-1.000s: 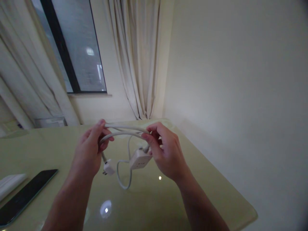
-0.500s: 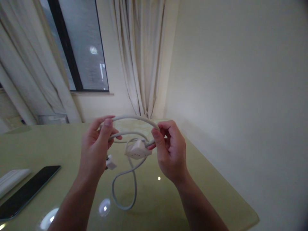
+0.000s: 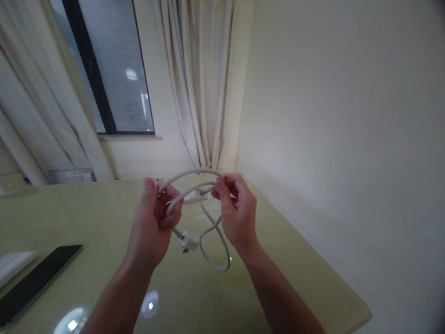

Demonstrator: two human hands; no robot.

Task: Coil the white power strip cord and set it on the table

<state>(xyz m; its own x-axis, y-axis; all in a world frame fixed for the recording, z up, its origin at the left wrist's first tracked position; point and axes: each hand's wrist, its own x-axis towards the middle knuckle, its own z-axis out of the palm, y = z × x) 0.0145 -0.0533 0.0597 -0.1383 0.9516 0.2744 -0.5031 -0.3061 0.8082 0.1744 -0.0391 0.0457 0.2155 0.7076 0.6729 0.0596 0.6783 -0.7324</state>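
Observation:
Both hands hold a white extension cord point(image 3: 190, 172) in loose loops above the table. My left hand point(image 3: 156, 222) has its fingers curled around the cord's left side, with the thumb raised. Below those fingers hangs a white plug point(image 3: 189, 241), its prongs pointing down. My right hand point(image 3: 237, 208) pinches the cord's right side between thumb and fingers. Between the hands, behind the loops, sits the white socket block point(image 3: 195, 197), partly covered by cord and fingers. One more loop dangles low beside the right wrist.
The glossy yellow-green table point(image 3: 194, 301) extends to a wall point(image 3: 330, 139) on the right. At the left lie a dark flat tablet-like object point(image 3: 38, 283) and a white object point(image 3: 14, 266). Beyond the table are curtains point(image 3: 198, 83) and a window point(image 3: 114, 69).
My left hand has turned and moved right, bringing the plug with it. My right hand has shifted slightly left. The socket block has risen and turned, and the hanging loop has swung right.

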